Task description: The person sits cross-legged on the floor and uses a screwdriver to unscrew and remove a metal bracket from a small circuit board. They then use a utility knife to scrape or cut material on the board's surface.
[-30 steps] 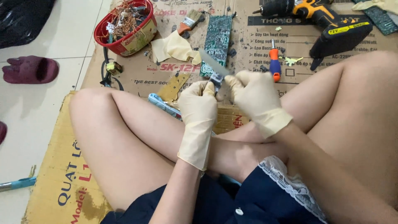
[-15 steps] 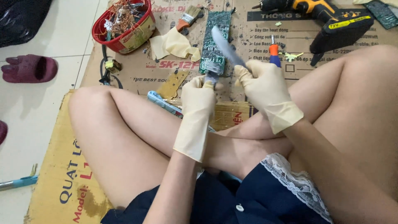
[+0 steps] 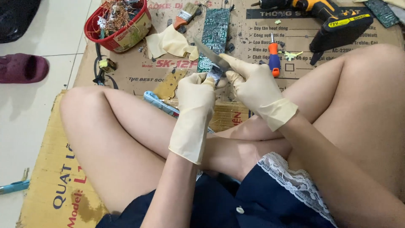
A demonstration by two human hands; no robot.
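1. My left hand (image 3: 195, 93), in a cream rubber glove, has its fingers clenched on a small grey metal part (image 3: 214, 74), just before the long green circuit board (image 3: 216, 34).
2. My right hand (image 3: 249, 86) grips a steel-bladed knife (image 3: 209, 52), its blade against that part.
3. I judge the prying unfinished: the part is still whole.
4. A red basket of copper wire scrap (image 3: 117, 21), left of the board, suggests some stripping is done.

The gloved left hand (image 3: 196, 95) pinches a small metal part (image 3: 215, 75), while the gloved right hand (image 3: 249, 82) presses a knife (image 3: 211, 54) against it (blade angled up-left). Behind, on the cardboard (image 3: 139, 71), lie a green circuit board (image 3: 215, 31) and a red basket (image 3: 118, 21) of wire scraps.
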